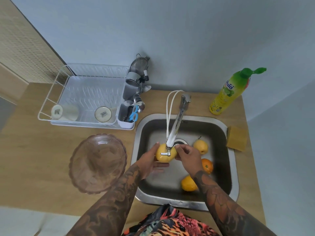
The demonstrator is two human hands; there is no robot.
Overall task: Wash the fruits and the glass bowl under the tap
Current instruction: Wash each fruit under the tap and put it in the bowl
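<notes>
Sink (233,169) taken as reference, set into a wooden counter (39,150). Nearest its front wall lies an orange (187,183), partly under the right forearm; a second orange (207,166) sits behind it toward the right wall. Over the basin centre, left hand (150,163) cups a yellow fruit (164,154) from below, fingers curled round its underside. Right hand (187,155) touches the same fruit from the right, fingers bent over its top; grip firmness not resolvable. Fruit sits directly beneath the tap (172,137) outlet; water flow not discernible. Another yellow fruit (200,146) with stem rests near the drain. Glass bowl (98,163) stands on the counter just left of the sink. Sponge (237,137) lies at the sink's right rim. Dish rack (85,97) sits beyond the sink's left corner, detergent bottle (228,92) beyond its right corner.
</notes>
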